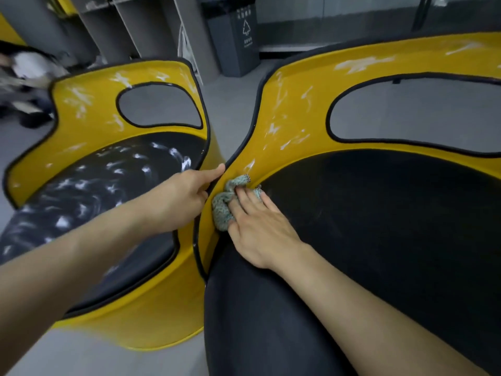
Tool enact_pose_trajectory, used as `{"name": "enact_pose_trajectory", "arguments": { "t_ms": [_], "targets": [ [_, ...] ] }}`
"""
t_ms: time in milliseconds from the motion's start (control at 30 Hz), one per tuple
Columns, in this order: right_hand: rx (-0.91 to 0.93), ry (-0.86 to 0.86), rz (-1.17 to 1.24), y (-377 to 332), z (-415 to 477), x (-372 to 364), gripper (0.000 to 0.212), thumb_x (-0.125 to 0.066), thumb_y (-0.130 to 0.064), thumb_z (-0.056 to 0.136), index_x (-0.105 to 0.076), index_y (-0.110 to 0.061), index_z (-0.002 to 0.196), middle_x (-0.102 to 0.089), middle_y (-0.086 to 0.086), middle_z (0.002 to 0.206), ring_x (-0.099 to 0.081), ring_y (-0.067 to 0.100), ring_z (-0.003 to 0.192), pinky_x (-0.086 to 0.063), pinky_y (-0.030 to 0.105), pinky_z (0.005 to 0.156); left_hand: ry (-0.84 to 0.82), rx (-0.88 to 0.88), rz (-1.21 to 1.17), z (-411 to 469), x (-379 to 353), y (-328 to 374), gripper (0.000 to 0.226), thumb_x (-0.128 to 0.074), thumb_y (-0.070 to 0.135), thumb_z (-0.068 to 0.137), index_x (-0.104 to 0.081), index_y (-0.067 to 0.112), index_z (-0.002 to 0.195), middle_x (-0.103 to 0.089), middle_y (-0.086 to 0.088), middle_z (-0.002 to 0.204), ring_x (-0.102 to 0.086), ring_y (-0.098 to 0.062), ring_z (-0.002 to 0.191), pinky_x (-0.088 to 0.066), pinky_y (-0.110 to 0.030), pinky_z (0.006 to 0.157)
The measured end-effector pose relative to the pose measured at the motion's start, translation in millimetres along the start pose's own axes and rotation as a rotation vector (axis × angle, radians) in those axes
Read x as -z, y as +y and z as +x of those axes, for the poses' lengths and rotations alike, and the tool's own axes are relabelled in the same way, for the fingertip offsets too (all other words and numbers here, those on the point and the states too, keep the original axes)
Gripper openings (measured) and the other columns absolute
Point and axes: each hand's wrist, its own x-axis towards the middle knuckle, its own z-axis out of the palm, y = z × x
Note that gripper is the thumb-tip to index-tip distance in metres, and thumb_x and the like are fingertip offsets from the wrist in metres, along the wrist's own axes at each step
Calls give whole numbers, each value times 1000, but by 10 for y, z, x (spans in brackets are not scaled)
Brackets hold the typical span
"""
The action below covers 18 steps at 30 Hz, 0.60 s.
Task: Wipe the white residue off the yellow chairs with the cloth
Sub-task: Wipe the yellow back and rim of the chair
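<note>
**Two yellow chairs, one cloth, streaks beyond the fingertips**

Right chair [298, 109]: yellow back streaked.
Left chair [89, 123]: back and seat streaked, well apart from the cloth.
Left hand [187, 196]: curled round the right chair's edge.
Right hand [260, 229]: fingers straight, slightly spread, pressed on the cloth.
Cloth [223, 210]: bunched low on the right chair's back.
White residue [273, 130]: just above those fingertips, running up the back; the right hand was nearer.

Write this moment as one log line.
task: wiping | right hand: presses cloth on yellow wall of right chair | left hand: grips that chair's edge | left chair: white residue on seat
</note>
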Motion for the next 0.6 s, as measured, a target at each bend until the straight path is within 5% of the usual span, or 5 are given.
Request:
{"name": "enact_pose_trajectory", "arguments": {
  "t_ms": [233,333,400,500,600],
  "targets": [
    [-288,120,65,77,399,-13,64,-18,-35,107,12,-10,157,13,8,165,10,18,152,4,40,124,-29,-72,52,211,-4,-91,68,-39,6,101,-15,30,160,-59,-2,81,-52,-9,54,-35,-17,46],
    [-236,156,26,-28,283,-30,63,-20,-35,105,2,-9,158,8,10,166,7,19,153,-1,45,124,-32,-116,26,367,13,-99,70,-40,7,100,-10,27,160,-63,-15,118,-61,-23,87,-39,-23,64],
    [-155,148,-22,-202,107,-90,65,-16,-37,102,-8,-5,158,-3,12,166,0,22,153,-5,47,124,-48,-140,-11,407,5,-118,69,-40,8,101,-9,28,160,-63,-14,120,-61,-30,102,-37,-23,67],
    [-148,71,-9,-238,38,-117,70,-10,-39,98,-4,-5,158,-2,10,166,3,20,153,-3,45,123,-39,-160,-90,419,-14,-163,66,-40,9,103,-13,34,158,-60,3,86,-61,-14,78,-38,-16,54],
    [-230,131,4,34,316,-49,68,-17,-41,104,9,-9,157,12,7,166,12,17,152,-1,44,124,-13,-160,-150,453,-42,-184,64,-41,8,103,-20,37,156,-57,5,78,-57,-5,60,-41,-15,51]
  ]
}}
